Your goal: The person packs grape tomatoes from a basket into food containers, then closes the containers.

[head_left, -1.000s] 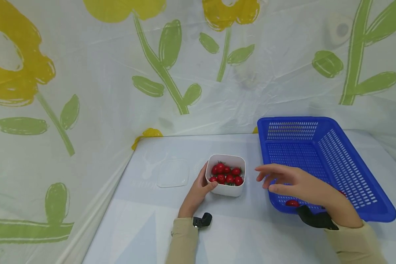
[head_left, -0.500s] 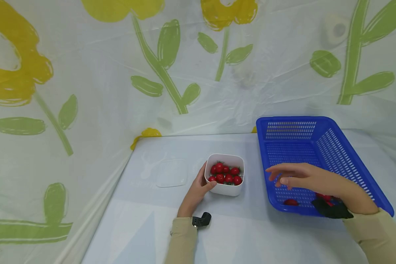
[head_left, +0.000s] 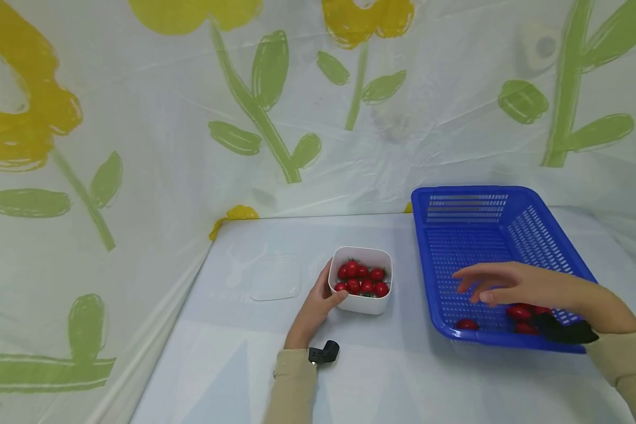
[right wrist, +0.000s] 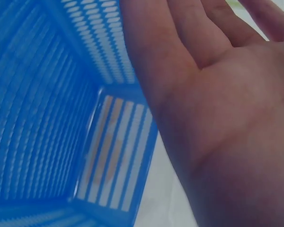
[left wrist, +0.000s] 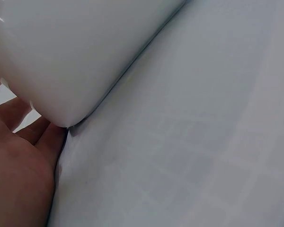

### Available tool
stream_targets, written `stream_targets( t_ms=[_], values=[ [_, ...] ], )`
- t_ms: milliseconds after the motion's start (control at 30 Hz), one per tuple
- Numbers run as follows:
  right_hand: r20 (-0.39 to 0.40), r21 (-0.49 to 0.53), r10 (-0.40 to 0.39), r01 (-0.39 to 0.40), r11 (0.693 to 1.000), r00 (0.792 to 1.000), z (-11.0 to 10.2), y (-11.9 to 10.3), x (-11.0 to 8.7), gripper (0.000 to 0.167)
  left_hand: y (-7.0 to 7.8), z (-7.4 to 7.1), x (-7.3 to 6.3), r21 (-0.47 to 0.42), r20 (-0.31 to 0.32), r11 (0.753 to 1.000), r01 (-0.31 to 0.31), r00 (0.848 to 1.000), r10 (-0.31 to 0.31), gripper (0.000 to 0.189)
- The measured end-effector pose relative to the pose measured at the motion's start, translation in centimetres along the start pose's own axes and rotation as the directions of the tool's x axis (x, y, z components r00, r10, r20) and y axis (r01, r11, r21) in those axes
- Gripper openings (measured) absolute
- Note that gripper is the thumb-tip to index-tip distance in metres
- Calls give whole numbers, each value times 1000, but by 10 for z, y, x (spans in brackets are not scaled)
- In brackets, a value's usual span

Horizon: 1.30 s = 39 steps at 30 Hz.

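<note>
My left hand (head_left: pixel 314 309) holds a white square tub (head_left: pixel 361 305) at its left near corner, the thumb over the front rim. The left wrist view shows the tub's smooth side (left wrist: pixel 85 47) with fingers against it. Several small red cherry tomatoes (head_left: pixel 367 286) with green stems lie inside the tub. Above the blue basket (head_left: pixel 461 247) hovers my right hand (head_left: pixel 530 287), its fingers loosely bent and nothing between them. A lone cherry tomato (head_left: pixel 467 324) sits near the basket's front left corner. More cherry tomatoes (head_left: pixel 519 312) lie below the right hand, partly hidden by the wrist strap.
A clear flat lid (head_left: pixel 275 278) lies on the white table (head_left: pixel 233 353), left of the tub. Flower-printed sheeting (head_left: pixel 180 147) hangs behind the table and down its left side. The basket's raised slotted walls surround the right hand's area.
My right hand has moved right, from beside the basket's left rim to over its inside, uncovering the tomatoes there. The left hand and the tub have stayed in place.
</note>
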State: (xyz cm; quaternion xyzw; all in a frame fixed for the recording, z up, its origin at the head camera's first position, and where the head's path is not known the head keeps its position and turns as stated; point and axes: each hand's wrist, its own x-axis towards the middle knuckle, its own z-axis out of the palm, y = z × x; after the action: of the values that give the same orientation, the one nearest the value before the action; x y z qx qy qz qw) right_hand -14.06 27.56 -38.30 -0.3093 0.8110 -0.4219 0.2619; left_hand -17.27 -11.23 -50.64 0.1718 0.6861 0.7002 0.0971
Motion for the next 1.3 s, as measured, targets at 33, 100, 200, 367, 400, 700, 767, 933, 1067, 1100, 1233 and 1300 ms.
stream_targets(
  t_ms=[33, 100, 200, 367, 400, 700, 767, 933, 1067, 1100, 1233, 1300],
  values=[
    [-7, -12, 21, -21, 1000, 1000, -2, 3, -3, 41, 3, 1, -1, 6, 3, 1000, 4, 1000, -4, 69],
    [-11, -19, 40, -40, 999, 999, -5, 7, -10, 42, 7, 2, -2, 27, 3, 1000, 12, 1000, -12, 72],
    [-9, -20, 71, -71, 997, 997, -10, 14, -16, 44, 10, 2, -3, 49, -4, 999, 22, 1000, -22, 74],
    [33, -19, 84, -84, 996, 996, -16, 24, -21, 49, 9, 2, -3, 58, -1, 998, 30, 1000, -30, 74],
    [43, -18, 86, -86, 996, 995, -18, 26, -21, 50, 9, 2, -3, 58, -4, 998, 31, 1000, -31, 74],
    [86, -35, 151, -149, 988, 985, -32, 41, -28, 53, 8, 3, -3, 49, 2, 998, 29, 1000, -29, 73],
    [83, -57, 173, -169, 984, 981, -36, 44, -30, 52, 8, 3, -3, 45, -1, 999, 27, 1000, -27, 72],
    [69, -69, 272, -267, 961, 960, -45, 49, -31, 52, 8, 2, -4, 46, -3, 999, 24, 1000, -24, 72],
    [58, -80, 315, -311, 947, 947, -46, 54, -30, 56, 7, 1, -4, 50, -9, 998, 28, 1000, -27, 73],
    [58, -80, 328, -323, 943, 943, -46, 54, -29, 57, 7, 1, -3, 50, -7, 998, 25, 1000, -25, 72],
    [35, -121, 402, -396, 910, 915, -44, 58, -27, 65, 7, 1, -3, 48, 0, 999, 14, 1000, -14, 71],
    [18, -141, 449, -442, 886, 893, -42, 60, -25, 68, 8, 2, -3, 49, -2, 999, 16, 1000, -16, 72]
  ],
)
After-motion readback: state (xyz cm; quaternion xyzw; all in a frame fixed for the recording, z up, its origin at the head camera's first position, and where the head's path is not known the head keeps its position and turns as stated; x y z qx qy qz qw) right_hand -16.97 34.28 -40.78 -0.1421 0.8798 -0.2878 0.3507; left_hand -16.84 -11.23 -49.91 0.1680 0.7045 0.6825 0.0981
